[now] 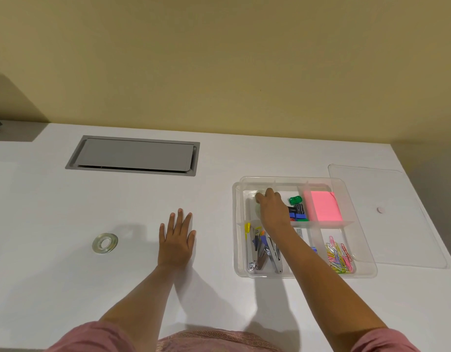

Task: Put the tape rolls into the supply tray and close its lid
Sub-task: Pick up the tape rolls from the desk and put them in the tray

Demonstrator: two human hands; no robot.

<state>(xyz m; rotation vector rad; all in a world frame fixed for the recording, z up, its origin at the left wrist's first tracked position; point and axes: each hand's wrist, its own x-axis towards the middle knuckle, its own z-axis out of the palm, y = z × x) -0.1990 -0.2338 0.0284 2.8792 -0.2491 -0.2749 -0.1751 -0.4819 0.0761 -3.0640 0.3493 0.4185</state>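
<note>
A clear tape roll (105, 243) lies flat on the white table, left of my left hand (177, 238), which rests palm down with fingers spread. The clear supply tray (239, 224) stands to the right. My right hand (271, 208) reaches into its far left compartment, fingers curled around a second clear tape roll (257, 209) that is mostly hidden under the hand. The tray's clear lid (397, 224) lies flat on the table, partly under the tray's right side.
The tray also holds staplers (263, 252), coloured paper clips (337, 255), pink sticky notes (323, 207) and small coloured clips (297, 209). A grey cable hatch (135, 154) is set into the table at the back. The table's right edge runs close past the lid.
</note>
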